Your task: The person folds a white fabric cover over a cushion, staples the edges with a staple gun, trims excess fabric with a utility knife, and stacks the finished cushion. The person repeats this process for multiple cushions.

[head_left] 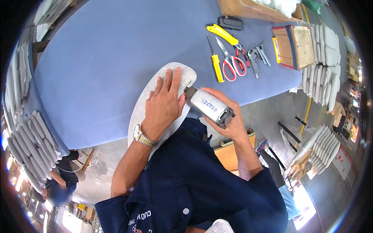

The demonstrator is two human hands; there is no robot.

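Observation:
A light grey padded panel point(188, 73) with a rounded end lies over the near edge of the blue-covered table point(97, 77), its lower part reaching toward my body. My left hand point(162, 101), with a watch at the wrist, rests flat on the panel, fingers stretched forward. In my right hand point(236, 119) is a staple gun point(210, 104) with a silver body and dark ends. Its dark nose meets the panel's right edge, close to my left thumb. My right fingers wrap round it, partly hidden beneath.
Red-handled scissors point(230, 62), a yellow screwdriver point(217, 68), a yellow-handled cutter point(222, 33), pliers point(241, 52) and metal staple strips point(264, 56) lie at the back right. Beyond are a box point(291, 46) and a carton point(256, 9). Padded panels point(29, 143) are stacked on both sides. Another person point(64, 178) is at lower left.

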